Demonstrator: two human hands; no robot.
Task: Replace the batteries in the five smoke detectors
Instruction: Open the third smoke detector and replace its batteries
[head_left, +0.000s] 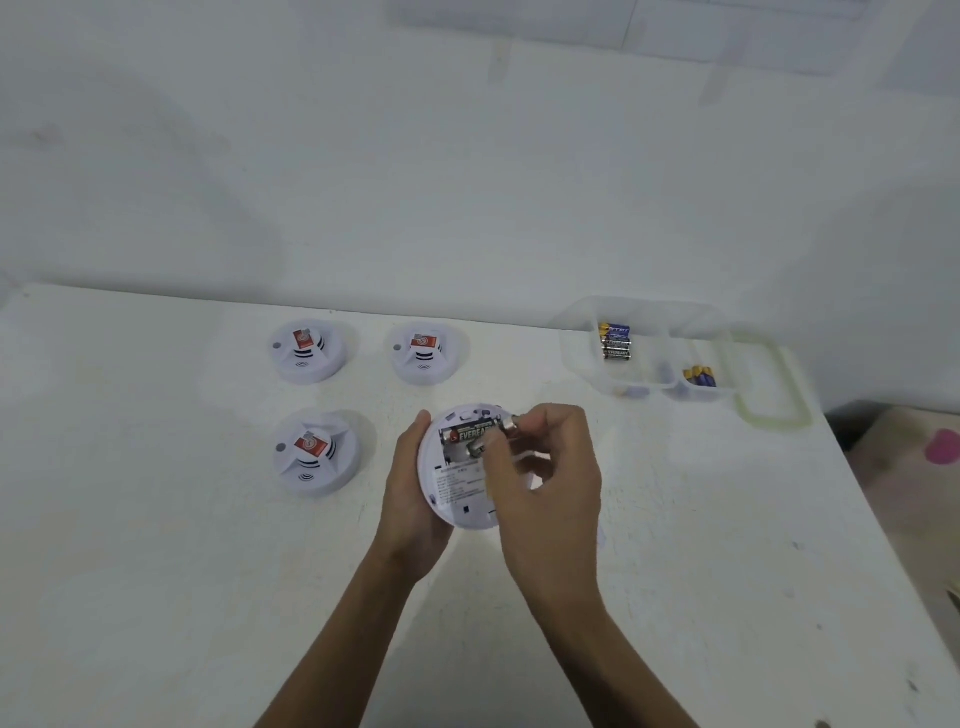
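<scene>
My left hand (413, 499) grips a white smoke detector (457, 499) turned back-side up, its battery bay uncovered. One black Eveready battery (470, 433) lies in the bay. My right hand (553, 467) pinches a second battery (491, 441) by its end, tilted over the bay. Three more white detectors stand face up on the table: one at the far left (306, 349), one at the far middle (425, 352), one at the near left (314, 451). No other detector is in view.
A clear plastic compartment box (649, 317) stands at the far right, with black batteries (615, 342) in one cell and blue-and-gold batteries (700, 375) in another. Its green-rimmed lid (774, 384) lies beside it. The white table's right edge (852, 467) drops off nearby.
</scene>
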